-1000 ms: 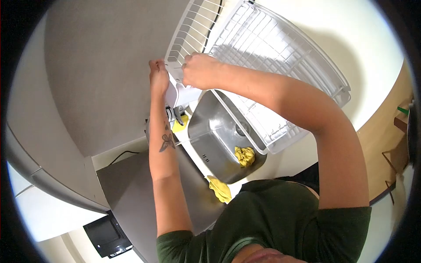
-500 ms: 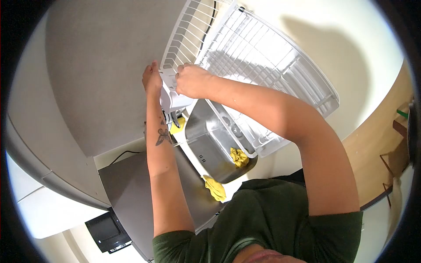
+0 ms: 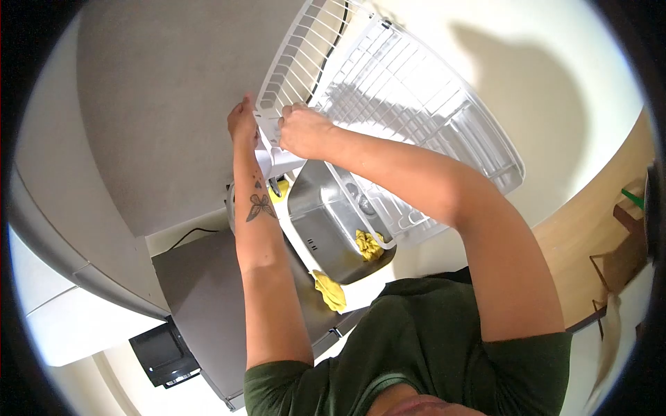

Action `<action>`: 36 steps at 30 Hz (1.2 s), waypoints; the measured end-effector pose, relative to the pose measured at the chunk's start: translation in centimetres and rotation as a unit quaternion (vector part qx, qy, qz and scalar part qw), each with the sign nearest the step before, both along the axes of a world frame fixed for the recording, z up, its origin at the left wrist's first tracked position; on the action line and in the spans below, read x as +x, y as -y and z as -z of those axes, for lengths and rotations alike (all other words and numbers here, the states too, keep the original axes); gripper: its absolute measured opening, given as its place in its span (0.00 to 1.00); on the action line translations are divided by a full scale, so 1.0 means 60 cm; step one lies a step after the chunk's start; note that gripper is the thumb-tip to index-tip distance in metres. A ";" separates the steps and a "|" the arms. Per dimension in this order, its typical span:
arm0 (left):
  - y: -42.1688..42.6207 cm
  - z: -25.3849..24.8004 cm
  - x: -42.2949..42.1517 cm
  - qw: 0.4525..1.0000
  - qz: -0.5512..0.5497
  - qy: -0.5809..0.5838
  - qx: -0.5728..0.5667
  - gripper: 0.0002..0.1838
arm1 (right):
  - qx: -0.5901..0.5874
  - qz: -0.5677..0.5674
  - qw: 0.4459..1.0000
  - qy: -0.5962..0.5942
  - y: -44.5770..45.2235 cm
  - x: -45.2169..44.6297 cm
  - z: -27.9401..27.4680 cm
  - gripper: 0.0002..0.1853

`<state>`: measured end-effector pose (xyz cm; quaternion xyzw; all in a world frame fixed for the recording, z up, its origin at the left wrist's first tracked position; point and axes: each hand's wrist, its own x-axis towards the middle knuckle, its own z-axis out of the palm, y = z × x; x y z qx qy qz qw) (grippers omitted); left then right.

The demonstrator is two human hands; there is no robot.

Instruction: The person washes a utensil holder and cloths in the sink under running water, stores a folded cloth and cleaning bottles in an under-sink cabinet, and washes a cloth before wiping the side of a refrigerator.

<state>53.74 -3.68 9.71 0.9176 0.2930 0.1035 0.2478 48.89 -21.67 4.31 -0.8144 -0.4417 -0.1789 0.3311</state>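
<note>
Close to the left corner of a white wire dish rack (image 3: 409, 83), both my hands are at a white plastic holder (image 3: 277, 161). My left hand (image 3: 243, 125) is closed along its left side, with some of its fingers hidden. My right hand (image 3: 304, 132) grips its upper right edge, fingers curled in. The holder hangs just above the faucet end of a steel sink (image 3: 326, 208).
A crumpled yellow cloth (image 3: 368, 246) lies in the sink, and another yellow cloth (image 3: 329, 291) drapes over the front counter edge. Something yellow (image 3: 279, 191) sits by the faucet. A dark grey countertop (image 3: 201, 277) extends left, with a black appliance (image 3: 164, 352) beyond.
My hands keep almost the same hold at the holder. The view has shifted slightly, so the sink and rack appear a little further left.
</note>
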 end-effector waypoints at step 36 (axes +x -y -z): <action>-0.028 0.023 0.052 0.971 -0.085 -0.090 0.205 0.30 | -0.061 -0.048 0.996 -0.051 0.028 0.007 -0.036 0.12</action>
